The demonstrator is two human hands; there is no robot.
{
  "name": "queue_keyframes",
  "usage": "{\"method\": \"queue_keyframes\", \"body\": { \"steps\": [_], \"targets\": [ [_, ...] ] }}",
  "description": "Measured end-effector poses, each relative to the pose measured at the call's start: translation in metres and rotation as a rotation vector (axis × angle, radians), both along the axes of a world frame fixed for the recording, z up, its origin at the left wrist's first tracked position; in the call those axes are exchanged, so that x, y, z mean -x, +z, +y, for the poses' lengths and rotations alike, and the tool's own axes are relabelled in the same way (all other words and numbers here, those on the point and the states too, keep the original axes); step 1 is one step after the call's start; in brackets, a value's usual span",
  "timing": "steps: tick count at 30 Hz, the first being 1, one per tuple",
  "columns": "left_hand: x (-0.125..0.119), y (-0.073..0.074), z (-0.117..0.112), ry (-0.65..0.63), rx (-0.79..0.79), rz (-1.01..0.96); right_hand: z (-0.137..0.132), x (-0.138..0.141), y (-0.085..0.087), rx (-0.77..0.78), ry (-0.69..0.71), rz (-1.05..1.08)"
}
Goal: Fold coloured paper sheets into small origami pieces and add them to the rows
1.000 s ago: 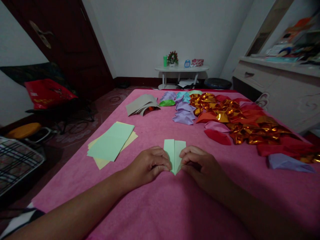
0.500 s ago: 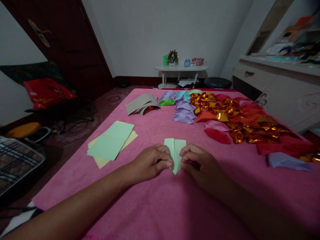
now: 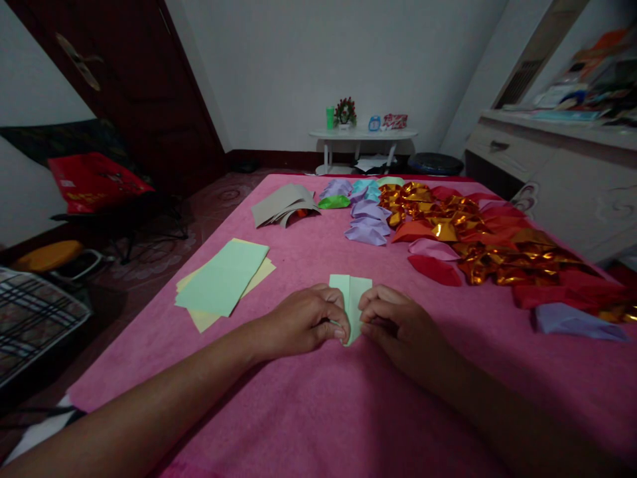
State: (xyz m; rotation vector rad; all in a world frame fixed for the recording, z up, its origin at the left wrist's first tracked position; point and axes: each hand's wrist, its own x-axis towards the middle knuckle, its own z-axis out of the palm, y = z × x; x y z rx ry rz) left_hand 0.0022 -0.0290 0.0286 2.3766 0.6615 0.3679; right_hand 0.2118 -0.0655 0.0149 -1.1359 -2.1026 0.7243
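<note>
A folded piece of light green paper (image 3: 354, 302) lies on the pink cloth in front of me, its near end narrowing to a point. My left hand (image 3: 313, 318) pinches its left edge close to that tip, thumb and fingers closed. On the other side, my right hand (image 3: 393, 325) grips the right edge between thumb and bent fingers. A lengthwise fold line runs down the paper's middle. The fingers cover part of both long edges. To the left rests a stack of flat green sheets (image 3: 226, 275) over yellow sheets (image 3: 203, 320).
Grey sheets (image 3: 283, 204) lie farther back on the pink cloth (image 3: 288, 398). Folded purple paper pieces (image 3: 368, 222), shiny gold ones (image 3: 413, 199) and red ones (image 3: 434, 270) crowd the right side. A white table (image 3: 363, 133) stands by the wall.
My left fingers have shifted slightly right over the paper's near tip, covering more of it. My right hand keeps its hold almost unmoved.
</note>
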Motion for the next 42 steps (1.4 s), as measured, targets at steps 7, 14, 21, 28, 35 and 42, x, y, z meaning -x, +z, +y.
{"method": "queue_keyframes", "body": {
  "steps": [7, 14, 21, 28, 35, 42],
  "targets": [
    [-0.0042, -0.0014, 0.0019, 0.061, -0.018, -0.008, 0.0000, -0.0001, -0.0008, 0.000, -0.004, 0.002],
    [-0.0029, -0.0013, 0.0016, 0.120, -0.019, -0.008, -0.0003, -0.0003, -0.0002, 0.002, -0.004, -0.009],
    [-0.0075, 0.0009, 0.0028, 0.132, -0.023, 0.053, -0.0006, -0.0008, -0.0013, 0.003, -0.009, -0.015],
    [-0.0093, -0.0030, 0.0029, 0.170, -0.018, 0.001, -0.0011, 0.0000, -0.0008, -0.001, -0.017, -0.018],
    [-0.0042, -0.0074, 0.0059, 0.130, 0.383, -0.156, -0.0009, -0.0001, -0.0005, -0.004, -0.013, -0.020],
    [-0.0065, -0.0036, 0.0032, 0.140, 0.249, -0.064, -0.0005, -0.0003, -0.0010, -0.003, -0.008, -0.019]
  ]
}}
